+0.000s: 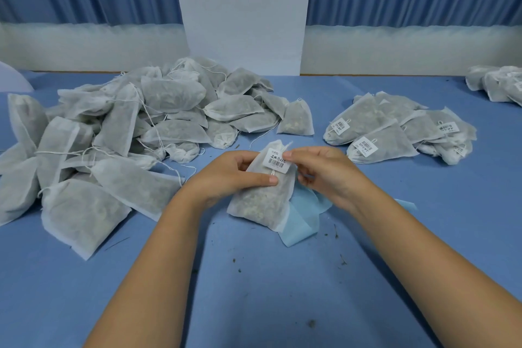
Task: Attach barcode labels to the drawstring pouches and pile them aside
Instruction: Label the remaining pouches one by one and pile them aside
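A white drawstring pouch point(261, 200) filled with dried herbs stands tilted at the table's middle. My left hand point(234, 174) grips its left side, the thumb lying across the front. A white barcode label point(276, 160) sits near the pouch's tied top. My right hand point(316, 168) pinches the label's right edge with its fingertips. A big heap of unlabelled pouches point(121, 133) fills the left of the table. A smaller pile of labelled pouches point(395, 130) lies at the right.
A light blue backing strip point(299, 223) lies under and beside the held pouch. More pouches point(497, 85) sit at the far right edge. A white pillar point(243, 11) and blue curtains stand behind the blue table point(282, 291), which carries herb crumbs.
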A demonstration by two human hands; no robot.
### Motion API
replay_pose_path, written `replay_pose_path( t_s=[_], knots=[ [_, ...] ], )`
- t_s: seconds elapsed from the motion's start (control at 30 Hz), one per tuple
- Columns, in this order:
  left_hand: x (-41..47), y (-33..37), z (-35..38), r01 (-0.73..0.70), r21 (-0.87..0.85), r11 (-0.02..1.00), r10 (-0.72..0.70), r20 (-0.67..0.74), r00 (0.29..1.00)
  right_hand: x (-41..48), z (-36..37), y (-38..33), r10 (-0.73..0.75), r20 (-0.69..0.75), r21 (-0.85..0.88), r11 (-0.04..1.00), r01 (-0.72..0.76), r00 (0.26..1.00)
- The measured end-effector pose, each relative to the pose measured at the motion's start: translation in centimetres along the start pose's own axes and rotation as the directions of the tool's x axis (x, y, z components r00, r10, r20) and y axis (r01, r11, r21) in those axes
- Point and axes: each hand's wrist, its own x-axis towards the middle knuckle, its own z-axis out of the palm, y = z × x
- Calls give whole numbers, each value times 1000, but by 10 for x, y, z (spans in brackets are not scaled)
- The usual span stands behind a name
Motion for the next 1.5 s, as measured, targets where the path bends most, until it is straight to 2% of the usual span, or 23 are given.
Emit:
replay_pose_path(
  t_s=[0.17,0.3,0.43,0.5,0.63,0.77,0.87,0.93,1.07,1.2,1.3,1.33,1.4,1.43,1.5],
  knots=[
    [0,-1,2,-5,-11,1000,5,13,1000,-1,5,9,-118,-172,-206,975,82,978],
    [-2,1,2,1,-42,999,-1,8,1000,0,8,14,-242,-203,-302,937,174,949],
    [5,0,8,94,-74,993,-107,-201,974,-2,11,17,-302,-174,-332,914,233,937],
    [8,-1,10,116,-111,987,-140,-243,960,-1,12,16,-298,-203,-350,912,215,933],
    [6,1,9,114,-212,971,-157,-198,967,-2,11,11,-128,-243,-222,972,73,962],
    [7,2,11,87,-278,957,-138,-167,976,-2,6,8,90,-65,37,995,-88,994],
    [7,2,13,85,-246,966,-131,-175,976,-1,5,9,127,-11,160,979,-124,992],
    [8,1,14,88,-210,974,-132,-206,970,-1,6,9,97,-30,113,989,-93,995],
    [10,2,15,28,-287,957,-116,-293,949,-5,8,5,-72,-81,-220,974,53,994],
    [12,1,14,26,-262,965,-121,-354,928,-9,7,5,-262,-3,-288,925,250,965],
    [13,2,13,96,-259,961,-195,-391,900,-8,2,-1,-317,-27,-250,921,300,948],
    [14,2,13,103,-267,958,-209,-409,888,-8,-1,-3,-331,-75,-197,930,311,941],
    [14,0,13,79,-267,961,-196,-449,871,-6,-7,-8,-364,-291,25,922,387,885],
    [14,-1,12,62,-252,966,-178,-470,864,-4,-11,-11,-361,-398,158,878,451,843],
    [13,-2,12,13,-241,971,-135,-501,855,-1,-20,-13,-333,-475,320,797,512,815]
  ],
)
